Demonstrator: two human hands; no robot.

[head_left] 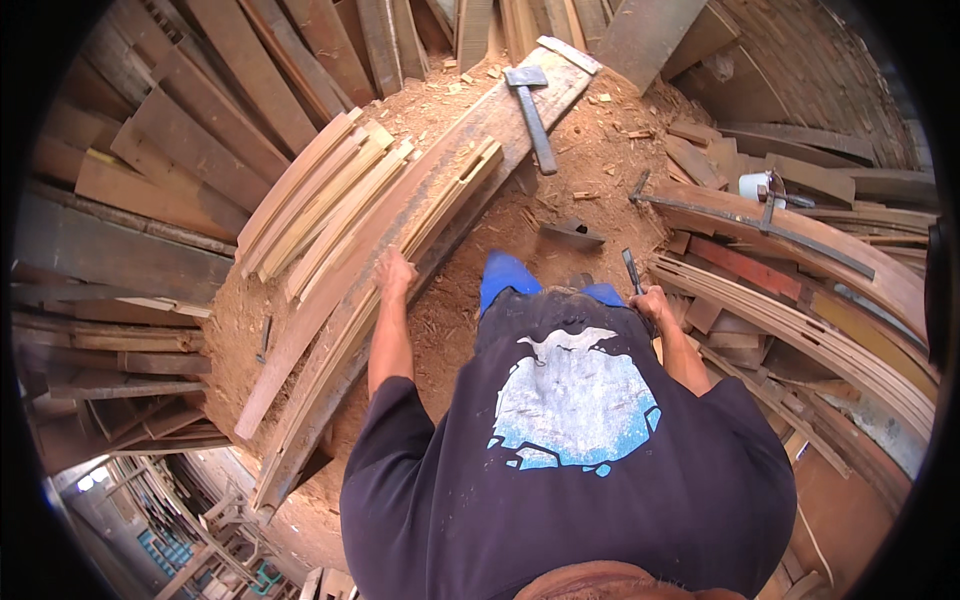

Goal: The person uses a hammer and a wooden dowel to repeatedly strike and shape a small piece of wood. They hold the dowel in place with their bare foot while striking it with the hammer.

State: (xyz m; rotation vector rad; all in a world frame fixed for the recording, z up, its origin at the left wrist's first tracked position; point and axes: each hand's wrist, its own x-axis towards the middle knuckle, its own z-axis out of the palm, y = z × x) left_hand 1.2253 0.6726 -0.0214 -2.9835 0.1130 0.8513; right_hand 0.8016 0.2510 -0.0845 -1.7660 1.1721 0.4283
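My left hand [395,272] is closed over the edge of a long, narrow wooden piece [450,205] lying on the bench plank [500,110]. A slot is cut near that piece's far end. My right hand [652,302], off to the right by my knee, is wrapped round a chisel [630,268] with its dark blade pointing up and away from me. On the far part of the plank lies a hammer [533,118] with a blocky metal head, its handle reaching over the edge. A dark hand plane [572,234] rests among the shavings.
Several cut strips [330,205] lie side by side left of the bench. Stacked boards [190,150] line the left and far sides. At right are a long bar clamp [770,225] on a board, more slats [800,330] and a white cup [757,186]. Shavings [590,200] cover the floor.
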